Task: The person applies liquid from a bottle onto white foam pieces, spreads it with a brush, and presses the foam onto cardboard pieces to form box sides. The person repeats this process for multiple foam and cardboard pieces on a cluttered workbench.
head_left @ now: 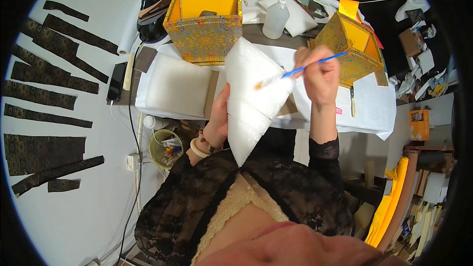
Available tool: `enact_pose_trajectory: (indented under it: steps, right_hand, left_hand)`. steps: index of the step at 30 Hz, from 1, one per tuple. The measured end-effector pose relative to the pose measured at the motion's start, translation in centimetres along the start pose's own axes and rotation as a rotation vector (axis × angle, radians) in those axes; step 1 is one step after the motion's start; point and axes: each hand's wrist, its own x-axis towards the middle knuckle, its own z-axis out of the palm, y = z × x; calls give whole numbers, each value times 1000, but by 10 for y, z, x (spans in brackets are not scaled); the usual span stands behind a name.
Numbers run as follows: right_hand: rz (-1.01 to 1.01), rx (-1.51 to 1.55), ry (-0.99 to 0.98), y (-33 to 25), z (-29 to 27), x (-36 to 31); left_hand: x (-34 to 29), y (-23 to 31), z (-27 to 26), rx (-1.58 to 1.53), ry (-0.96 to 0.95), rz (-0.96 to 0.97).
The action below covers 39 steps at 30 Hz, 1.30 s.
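Lying slantwise above the lap, at the near edge of the table (pixel 389 130), the white foam piece (pixel 253 111) has its broad face upward and one pointed corner toward the body. The left hand (pixel 220 111) is closed around its left edge, the thumb lying along the side; the fingers beneath are hidden. The right hand (pixel 320 74) pinches the slim blue handle of a brush (pixel 289 74), its blurred, brownish tip over the foam's face; whether it touches cannot be told.

The foam looks very light and springy, probably soft enough to dent under a hard grip and easily torn at its thin corners and along the crease across its middle. A broad, flat hold on the thick edge, clear of the upper face, seems the safest.

Just left of it, a second white foam block (pixel 177 84) lies on the table. Beyond stand a large brocade box (pixel 204 39) with a yellow lining, a white bottle (pixel 276 19) and a smaller brocade box (pixel 335 34); a pale-handled knife (pixel 353 104) lies to the right.
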Motion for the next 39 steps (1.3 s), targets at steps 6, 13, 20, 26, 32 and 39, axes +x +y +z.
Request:
enact_pose_trajectory:
  steps: [6, 13, 20, 26, 32, 39]
  right_hand:
    - [-6, 106, -94, 3, -1, 15]
    - [-4, 154, -279, 7, 3, 22]
    - [-20, 159, 49, 6, 12, 32]
    - [-43, 138, -162, 5, 6, 29]
    - [-29, 51, -181, -5, 11, 19]
    - [-55, -147, -91, -13, 20, 2]
  left_hand:
    - [-2, 0, -6, -102, -40, -52]
    - [-1, -1, -2, -73, 49, -66]
    - [-3, -2, 2, 47, 93, -37]
    - [-6, -2, 1, -48, 76, -76]
    - [-2, 1, 0, -44, 80, -42]
    - [1, 1, -9, -126, 58, -36]
